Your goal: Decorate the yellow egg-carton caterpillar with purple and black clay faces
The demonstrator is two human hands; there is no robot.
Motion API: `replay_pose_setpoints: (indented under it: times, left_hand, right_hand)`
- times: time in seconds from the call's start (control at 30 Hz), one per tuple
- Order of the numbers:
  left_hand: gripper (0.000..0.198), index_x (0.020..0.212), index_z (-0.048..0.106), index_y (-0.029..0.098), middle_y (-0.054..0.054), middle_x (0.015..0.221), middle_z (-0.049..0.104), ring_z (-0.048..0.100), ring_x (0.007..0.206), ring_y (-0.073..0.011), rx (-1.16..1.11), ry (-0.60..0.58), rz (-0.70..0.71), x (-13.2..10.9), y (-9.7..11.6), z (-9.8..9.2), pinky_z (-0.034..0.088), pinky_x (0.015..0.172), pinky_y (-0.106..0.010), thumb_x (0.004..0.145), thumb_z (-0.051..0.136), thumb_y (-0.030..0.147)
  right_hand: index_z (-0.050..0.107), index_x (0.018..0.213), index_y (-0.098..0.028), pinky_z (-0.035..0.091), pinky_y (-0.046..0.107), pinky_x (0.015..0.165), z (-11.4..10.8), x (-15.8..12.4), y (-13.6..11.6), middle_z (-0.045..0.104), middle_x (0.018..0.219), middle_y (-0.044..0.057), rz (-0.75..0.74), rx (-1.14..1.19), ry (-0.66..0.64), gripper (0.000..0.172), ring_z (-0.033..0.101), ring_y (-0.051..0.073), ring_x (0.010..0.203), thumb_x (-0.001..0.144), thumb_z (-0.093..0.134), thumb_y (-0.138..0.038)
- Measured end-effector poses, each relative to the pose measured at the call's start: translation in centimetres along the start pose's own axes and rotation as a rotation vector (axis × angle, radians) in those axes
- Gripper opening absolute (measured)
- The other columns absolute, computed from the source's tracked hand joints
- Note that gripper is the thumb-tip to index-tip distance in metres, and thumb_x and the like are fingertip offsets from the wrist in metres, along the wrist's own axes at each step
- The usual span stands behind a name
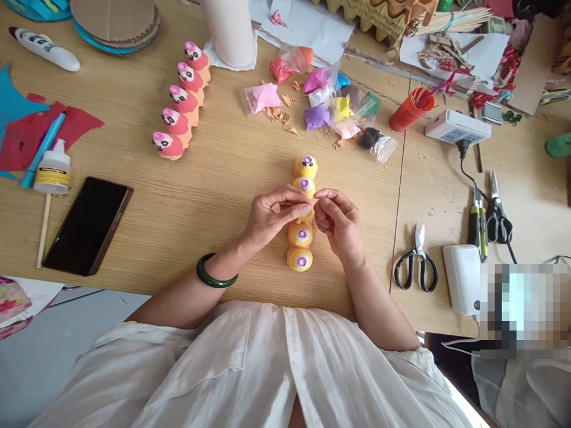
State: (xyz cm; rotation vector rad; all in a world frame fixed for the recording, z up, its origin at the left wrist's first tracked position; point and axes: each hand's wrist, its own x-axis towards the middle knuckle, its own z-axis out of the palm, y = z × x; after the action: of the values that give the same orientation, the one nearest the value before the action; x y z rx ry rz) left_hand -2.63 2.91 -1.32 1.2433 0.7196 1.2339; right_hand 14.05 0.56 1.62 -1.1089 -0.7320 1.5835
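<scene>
Head view shows a bumpy yellow strip (300,241); purple rings (305,262) crown it.

Counts one yellow strip (300,228) with five yellow domes (307,169).
At the yellow strip, shows one left hand (277,211) and one right hand (342,223), making two. To the left of the yellow strip, adds one red strip (188,102) with five red domes (176,123), one phone (89,226), one glue bottle (52,175), one wooden stick (46,223) and one green bangle (217,282). Beyond the yellow strip, adds one white roll (229,30), plus bags of coloured material (316,117) too overlapped for an exact count. To the right of the yellow strip, adds one nearer pair of scissors (419,249) and one farther pair of scissors (495,203), making two, along with one red cup (407,113), one power strip (459,126) and one white box (461,276).
</scene>
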Motion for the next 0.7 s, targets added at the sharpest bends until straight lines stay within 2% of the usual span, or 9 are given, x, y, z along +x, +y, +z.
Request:
replay_pose_setpoints:
  times: [0.07,0.13,0.2,0.27,0.33,0.43,0.6,0.7]
  left_hand:
    - [0.009,0.089,0.085,0.024,-0.002,0.094,0.074,0.070,0.075,-0.0095,0.012,0.020,0.000,0.01,-0.13,-0.04,0.060,0.062,-0.018,0.087,0.090,0.032]
    - [0.012,0.088,0.085,0.024,-0.002,0.095,0.073,0.073,0.089,-0.0129,0.043,0.044,0.024,0.01,-0.38,-0.11,0.063,0.071,-0.020,0.084,0.092,0.032]
    - [0.010,0.092,0.086,0.027,-0.003,0.104,0.074,0.074,0.104,-0.0162,0.082,0.056,0.073,-0.02,-0.66,-0.22,0.066,0.083,-0.025,0.086,0.091,0.033]
    - [0.011,0.101,0.087,0.032,-0.004,0.116,0.074,0.073,0.111,-0.0172,0.129,0.047,0.129,-0.06,-0.89,-0.37,0.066,0.089,-0.028,0.090,0.088,0.034]
    - [0.016,0.108,0.087,0.036,-0.004,0.126,0.073,0.072,0.108,-0.0162,0.183,0.028,0.179,-0.08,-1.01,-0.53,0.066,0.090,-0.029,0.093,0.085,0.033]
    - [0.018,0.111,0.087,0.037,-0.005,0.130,0.073,0.071,0.105,-0.0153,0.230,0.000,0.213,-0.06,-1.01,-0.68,0.065,0.092,-0.030,0.094,0.084,0.032]
    - [0.023,0.117,0.085,0.037,-0.005,0.132,0.074,0.071,0.126,-0.0195,0.160,-0.047,0.160,-0.14,-1.02,-0.59,0.066,0.091,-0.026,0.095,0.083,0.030]
    - [0.026,0.120,0.084,0.033,-0.006,0.133,0.074,0.072,0.127,-0.0218,0.162,-0.039,0.121,-0.22,-1.04,-0.49,0.067,0.090,-0.027,0.094,0.084,0.034]
  right_hand:
    - [0.071,0.094,-0.021,0.017,0.022,0.046,0.03,-0.04,-0.08,0.041,0.059,-0.010,-0.007,-0.013,0.000,0.026,0.027,0.006,0.051,0.081,0.081,-0.041]
    - [0.071,0.094,-0.021,0.015,0.022,0.047,0.01,-0.07,-0.11,0.037,0.058,-0.010,-0.002,-0.023,-0.015,0.029,0.024,0.006,0.051,0.081,0.082,-0.043]
    - [0.070,0.093,-0.021,0.013,0.023,0.047,-0.05,-0.11,-0.11,0.033,0.057,-0.011,0.014,-0.022,-0.056,0.032,0.021,0.006,0.050,0.081,0.083,-0.048]
    - [0.069,0.090,-0.020,0.012,0.023,0.046,-0.14,-0.16,-0.11,0.031,0.056,-0.012,0.052,-0.017,-0.115,0.036,0.018,0.005,0.049,0.081,0.084,-0.053]
    - [0.068,0.087,-0.020,0.011,0.022,0.045,-0.21,-0.18,-0.11,0.031,0.054,-0.012,0.102,-0.011,-0.176,0.041,0.016,0.004,0.048,0.081,0.085,-0.057]
    - [0.065,0.083,-0.020,0.009,0.022,0.043,-0.23,-0.11,-0.08,0.031,0.052,-0.013,0.146,0.003,-0.227,0.047,0.015,0.004,0.046,0.078,0.087,-0.062]
    - [0.065,0.083,-0.020,0.010,0.020,0.042,-0.06,0.10,0.03,0.030,0.051,-0.014,0.103,0.032,-0.191,0.049,0.015,0.003,0.045,0.074,0.093,-0.059]
    - [0.064,0.080,-0.021,0.011,0.020,0.042,0.06,0.14,0.03,0.029,0.051,-0.014,0.085,0.026,-0.165,0.049,0.015,0.003,0.046,0.073,0.093,-0.060]
